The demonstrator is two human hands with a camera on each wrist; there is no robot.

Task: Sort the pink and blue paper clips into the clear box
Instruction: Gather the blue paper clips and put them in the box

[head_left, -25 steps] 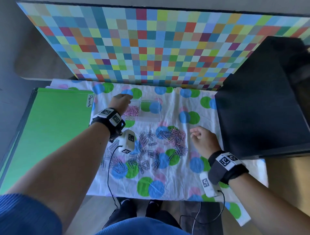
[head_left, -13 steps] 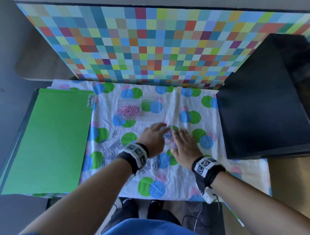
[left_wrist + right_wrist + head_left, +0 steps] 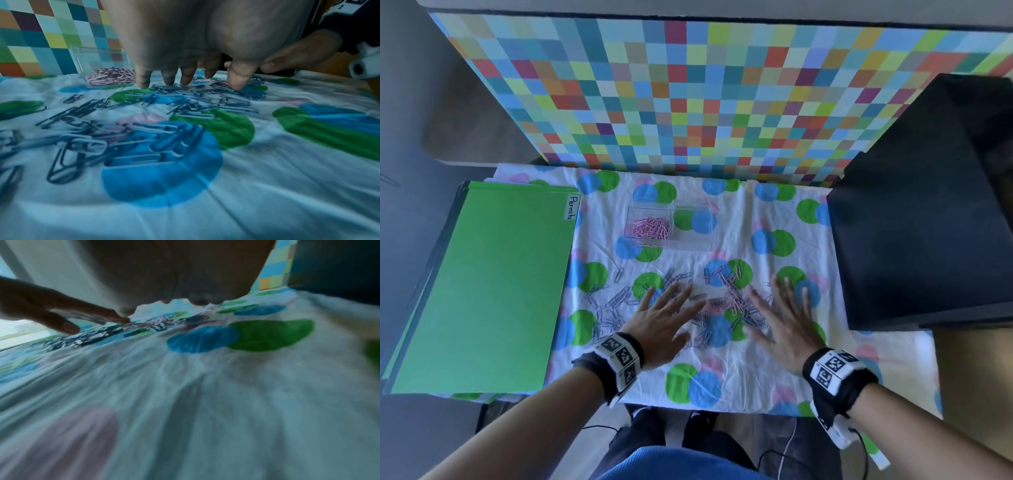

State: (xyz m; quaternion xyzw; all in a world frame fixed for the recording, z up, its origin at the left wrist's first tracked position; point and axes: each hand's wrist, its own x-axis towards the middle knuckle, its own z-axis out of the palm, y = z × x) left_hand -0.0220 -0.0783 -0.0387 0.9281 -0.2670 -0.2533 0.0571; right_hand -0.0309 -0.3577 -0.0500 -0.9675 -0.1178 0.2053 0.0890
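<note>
A clear box (image 3: 671, 228) with two compartments stands on the spotted cloth; its left compartment holds pink paper clips (image 3: 651, 226), its right one shows only cloth. The box also shows in the left wrist view (image 3: 100, 65). Loose blue paper clips (image 3: 613, 301) and a mixed pink and blue heap (image 3: 736, 298) lie nearer me. My left hand (image 3: 667, 308) lies flat with spread fingers on the clips left of the heap, fingertips (image 3: 144, 82) touching them. My right hand (image 3: 780, 308) lies flat with spread fingers on the heap's right side.
A green folder (image 3: 482, 284) labelled "Permits" lies at the left. A black box (image 3: 928, 212) stands at the right. A multicoloured chequered board (image 3: 705, 92) rises behind the cloth (image 3: 739, 363). The table's front edge runs just below my wrists.
My left hand came back from the clear box to the loose clips. Both hands now lie flatter and further apart on the clips, which are spread wider than before.
</note>
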